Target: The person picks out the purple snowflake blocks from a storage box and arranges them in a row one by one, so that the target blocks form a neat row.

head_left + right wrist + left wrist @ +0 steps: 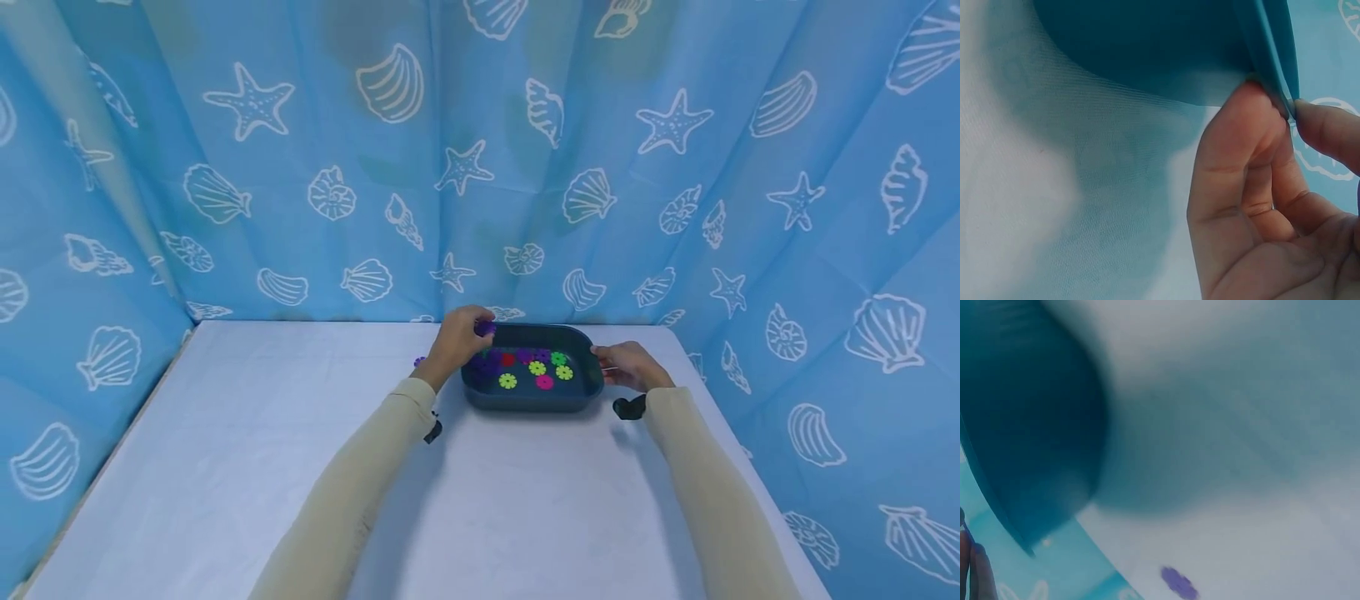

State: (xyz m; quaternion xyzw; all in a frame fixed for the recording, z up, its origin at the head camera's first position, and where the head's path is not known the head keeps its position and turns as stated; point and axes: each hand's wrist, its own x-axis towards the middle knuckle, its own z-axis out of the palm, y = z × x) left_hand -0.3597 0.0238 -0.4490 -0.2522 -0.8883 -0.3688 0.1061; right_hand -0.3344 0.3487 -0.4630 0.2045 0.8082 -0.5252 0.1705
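A dark rectangular tub [532, 403] with rounded corners stands at the table's back edge. Inside it lie several notched, flower-shaped plastic discs in purple, yellow, green, red and pink, among them a pink disc [544, 382] and a yellow disc [507, 381]. Over the tub's left end, my left hand [452, 340] pinches a purple disc [486, 328] between thumb and fingers. In the left wrist view only its fingertips [982, 575] show, at the lower left corner. My right hand [632, 365] grips the tub's right rim [1266, 50], thumb on one side and fingers on the other.
One purple disc [1179, 583] lies on the white table [225, 467], left of the tub and partly hidden by the left wrist in the head view. A blue curtain [480, 208] with shell and starfish prints hangs behind and along the sides.
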